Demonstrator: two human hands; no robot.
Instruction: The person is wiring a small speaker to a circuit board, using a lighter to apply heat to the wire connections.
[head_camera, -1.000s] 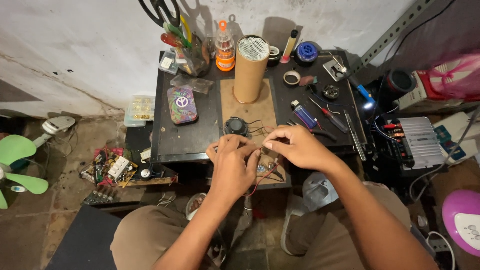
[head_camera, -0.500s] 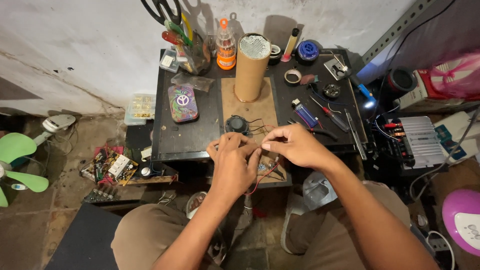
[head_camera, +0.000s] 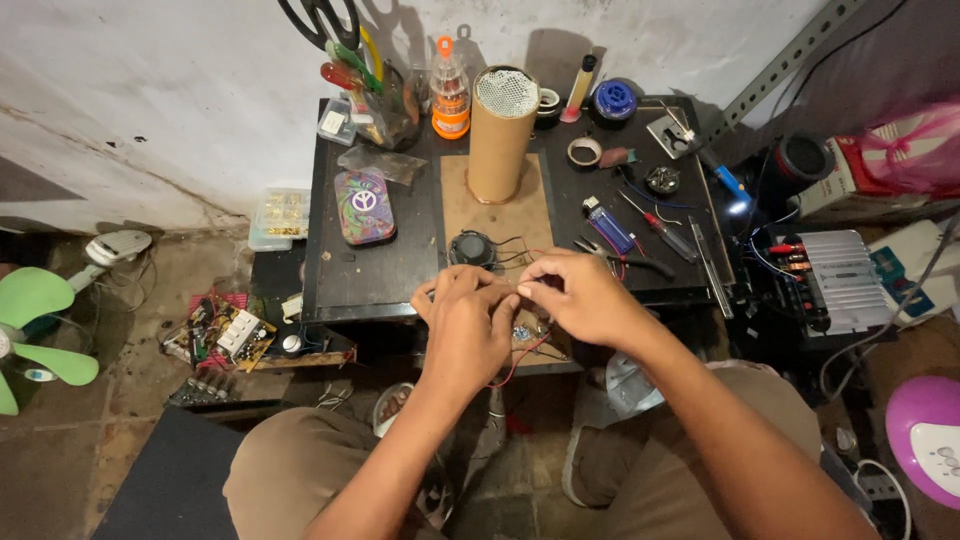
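Hands at the front edge of our small black bench (head_camera: 380, 275): our left hand (head_camera: 468, 325) and right hand (head_camera: 580, 298) meet fingertip to fingertip, both pinched on thin wires (head_camera: 515, 352), red and dark, that loop down below the knuckles; what exactly sits between the fingertips is too small to tell. Just beyond the knuckles, a small round speaker (head_camera: 471, 247), its leads trailing toward our fingers, on a brown board (head_camera: 525, 205). We judge the joining of wires to be under way and not finished: the strands hang loose, no tool is in hand. Further out on the board, a tall cardboard tube (head_camera: 499, 133) with a mesh top, upright. Right of it, untouched: blue lighter (head_camera: 608, 225), red-handled screwdriver (head_camera: 665, 232), pliers (head_camera: 615, 258), roll of tape (head_camera: 584, 152). Left of the board, a patterned tin (head_camera: 365, 205). At the back, an orange-capped bottle (head_camera: 450, 95). Off the bench, right, a silver amplifier (head_camera: 835, 280) with wires attached; left, on the floor, loose circuit boards (head_camera: 225, 335) and a green fan (head_camera: 35, 335)
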